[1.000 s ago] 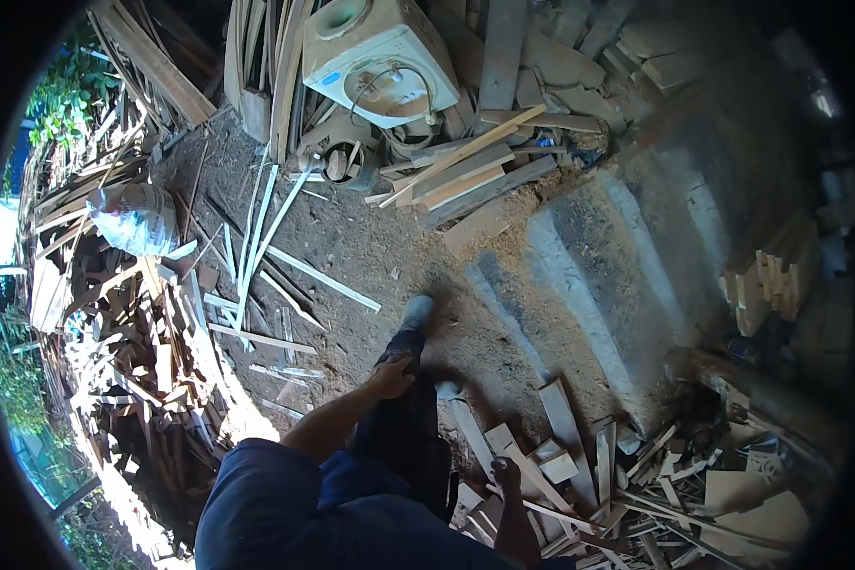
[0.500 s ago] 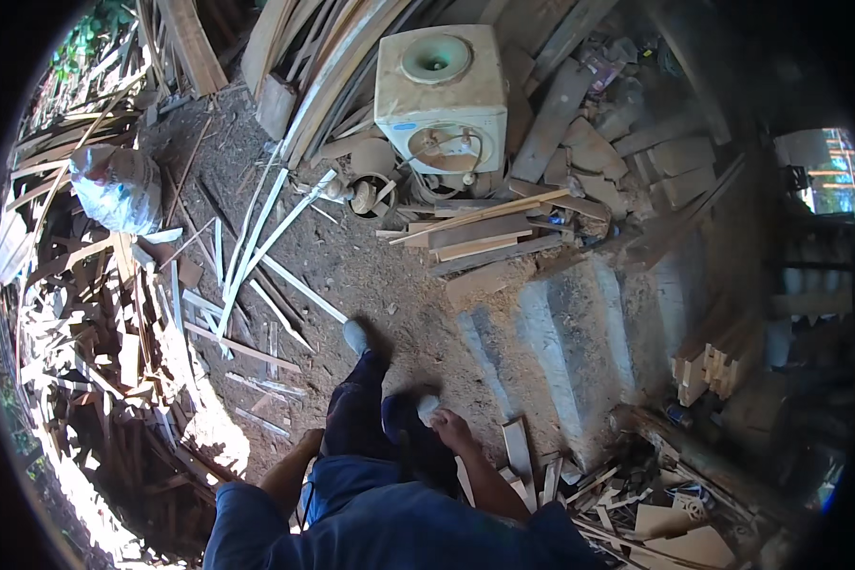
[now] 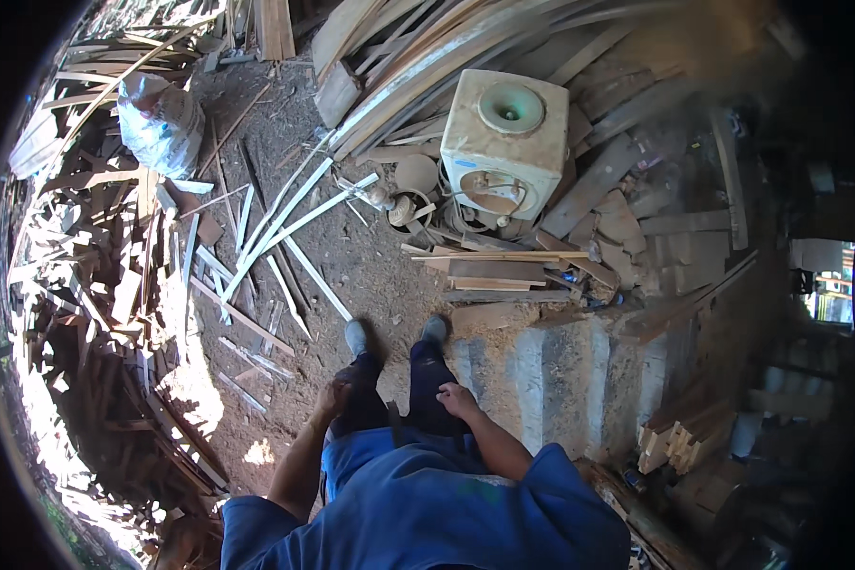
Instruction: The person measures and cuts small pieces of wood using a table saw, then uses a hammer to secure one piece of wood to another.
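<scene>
My left hand (image 3: 334, 395) hangs in front of my left dark trouser leg, fingers loosely curled; whatever they hold, if anything, is hidden. My right hand (image 3: 454, 399) is at my right leg, fingers bent inward, with their contents too small to make out. Both grey shoes (image 3: 355, 337) stand on the dirt floor (image 3: 347, 266). White wooden strips (image 3: 313, 275) lie just ahead of my left shoe. A short stack of planks (image 3: 494, 283) lies beyond my right shoe.
Scrap wood (image 3: 85, 285) is heaped left, beside a plastic sack (image 3: 157, 123). A dirty white appliance (image 3: 470, 109) and round containers (image 3: 413, 173) stand among leaning boards (image 3: 399, 57). Pale ridged surface (image 3: 598, 380), cut timber pieces (image 3: 679, 437) and a log (image 3: 627, 503) are at right.
My legs have come from mid-stride to standing side by side. Both hands have moved up the picture since the half-second frame, and the surroundings have shifted as the head view turned.
</scene>
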A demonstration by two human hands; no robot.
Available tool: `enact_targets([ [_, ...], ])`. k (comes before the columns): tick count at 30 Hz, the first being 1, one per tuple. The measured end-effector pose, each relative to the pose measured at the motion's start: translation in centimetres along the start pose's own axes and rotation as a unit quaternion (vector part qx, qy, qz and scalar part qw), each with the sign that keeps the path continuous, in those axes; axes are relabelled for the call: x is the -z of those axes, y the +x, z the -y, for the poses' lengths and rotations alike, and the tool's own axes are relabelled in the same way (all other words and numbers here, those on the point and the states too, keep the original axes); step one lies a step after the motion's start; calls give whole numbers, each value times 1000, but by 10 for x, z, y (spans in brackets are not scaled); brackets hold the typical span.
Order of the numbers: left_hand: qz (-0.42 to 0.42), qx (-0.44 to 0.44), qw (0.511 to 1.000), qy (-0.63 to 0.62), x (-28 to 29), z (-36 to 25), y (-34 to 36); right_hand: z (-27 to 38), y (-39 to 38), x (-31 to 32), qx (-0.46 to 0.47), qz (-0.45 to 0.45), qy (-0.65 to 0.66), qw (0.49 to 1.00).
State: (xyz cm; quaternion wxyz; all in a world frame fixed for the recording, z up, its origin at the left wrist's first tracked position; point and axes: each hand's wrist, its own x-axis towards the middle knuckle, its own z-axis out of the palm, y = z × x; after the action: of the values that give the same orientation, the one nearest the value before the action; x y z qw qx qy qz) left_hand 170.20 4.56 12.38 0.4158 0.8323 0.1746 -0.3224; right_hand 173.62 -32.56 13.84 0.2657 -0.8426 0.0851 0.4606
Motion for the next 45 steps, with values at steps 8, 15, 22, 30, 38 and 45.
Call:
enact_targets([
  [8, -5, 43, 997, 66, -24, 71, -1, -76, 103, 172, 19, -233, 211, 949],
  [15, 149, 68, 961, 224, 4, -1, -4, -250, 289, 331, 31, -346, 592, 727],
  [22, 165, 137, 926, 310, -19, -45, 32, -294, 435, 444, 13, -336, 743, 578],
  [30, 241, 67, 927, 278, -55, -67, 88, -374, 548, 517, -164, -485, 650, 562],
  [38, 215, 50, 943, 248, -82, -53, 86, -384, 546, 520, -48, -451, 651, 609],
  [45, 143, 175, 962, 156, -107, -118, 81, -344, 357, 484, 15, -492, 733, 470],
])
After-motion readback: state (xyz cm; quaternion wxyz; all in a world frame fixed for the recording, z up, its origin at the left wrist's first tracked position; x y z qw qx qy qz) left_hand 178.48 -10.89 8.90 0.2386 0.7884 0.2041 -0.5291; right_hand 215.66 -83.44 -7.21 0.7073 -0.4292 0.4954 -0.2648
